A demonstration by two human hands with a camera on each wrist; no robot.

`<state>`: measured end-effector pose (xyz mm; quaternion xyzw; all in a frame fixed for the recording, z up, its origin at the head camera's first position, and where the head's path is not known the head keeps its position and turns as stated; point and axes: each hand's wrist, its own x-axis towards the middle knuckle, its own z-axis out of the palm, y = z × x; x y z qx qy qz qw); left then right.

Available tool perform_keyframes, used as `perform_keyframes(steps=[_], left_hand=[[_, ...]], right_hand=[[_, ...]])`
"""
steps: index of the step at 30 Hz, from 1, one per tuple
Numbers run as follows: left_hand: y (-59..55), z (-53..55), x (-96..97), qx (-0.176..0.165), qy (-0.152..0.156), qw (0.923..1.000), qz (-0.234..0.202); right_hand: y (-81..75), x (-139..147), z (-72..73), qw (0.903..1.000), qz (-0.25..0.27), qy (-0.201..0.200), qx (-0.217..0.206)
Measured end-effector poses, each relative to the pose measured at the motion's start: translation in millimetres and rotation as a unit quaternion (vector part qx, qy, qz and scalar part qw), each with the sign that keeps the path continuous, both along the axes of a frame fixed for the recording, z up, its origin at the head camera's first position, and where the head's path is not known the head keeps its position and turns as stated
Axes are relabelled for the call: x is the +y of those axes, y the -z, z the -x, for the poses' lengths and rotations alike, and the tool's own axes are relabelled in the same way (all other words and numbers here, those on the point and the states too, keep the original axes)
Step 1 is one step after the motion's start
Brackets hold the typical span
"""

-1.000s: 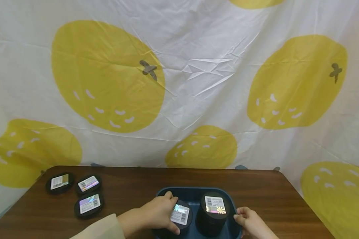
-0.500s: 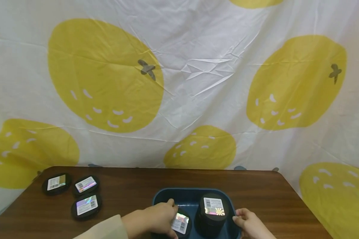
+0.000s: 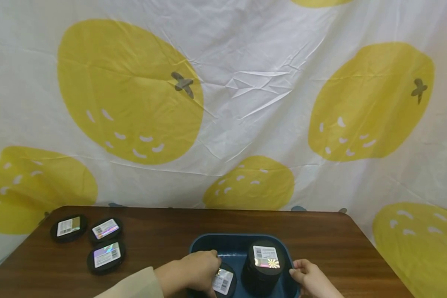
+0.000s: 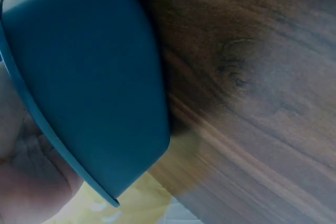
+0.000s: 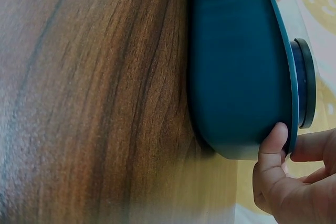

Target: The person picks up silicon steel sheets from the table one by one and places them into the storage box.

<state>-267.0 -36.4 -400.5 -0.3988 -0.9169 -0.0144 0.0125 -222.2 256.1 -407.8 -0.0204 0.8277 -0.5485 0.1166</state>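
A blue plastic bin stands at the table's front edge in the head view. Inside it, on the left, my left hand grips a round black jar with a white barcode label on top. The hand covers that jar's left side, and its lower part is out of sight. To the right in the bin rises a taller black jar or stack, also labelled. My right hand pinches the bin's right rim between thumb and fingers, as the right wrist view shows. In the left wrist view, the bin wall hides the held jar.
Three round black jars with labels sit on the table's left: one at the back left, one beside it and one nearer. The brown wooden table ends at a white curtain with yellow fruit prints.
My left hand has lowered the black jar slightly deeper into the bin's near left part. The right hand keeps its hold on the rim. The head view has shifted slightly.
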Motion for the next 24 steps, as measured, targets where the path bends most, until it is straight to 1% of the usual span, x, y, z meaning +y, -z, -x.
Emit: perform_keyframes(steps=[8, 16, 19, 22, 24], left_hand=[[-0.4, 0.3, 1.4, -0.016, -0.014, 0.9998, 0.003], [0.3, -1.0, 2.0, -0.014, -0.02, 0.9995, 0.018], [0.0, -1.9, 1.5, -0.007, -0.016, 0.9995, 0.028], [-1.1, -2.3, 0.4, -0.008, -0.012, 0.9993, 0.035], [-2.7, -2.6, -0.9, -0.014, -0.01, 0.9993, 0.032]], right_hand=[[-0.6, -0.4, -0.7, 1.0, 0.005, -0.008, 0.003], [-0.1, -1.2, 0.0, 1.0, -0.007, 0.001, -0.005], [-0.1, -1.3, -0.1, 1.0, -0.005, -0.001, 0.0], [-0.5, -0.9, -0.3, 1.0, -0.002, -0.004, 0.003], [-1.0, -0.7, -0.5, 1.0, -0.001, -0.005, 0.003]])
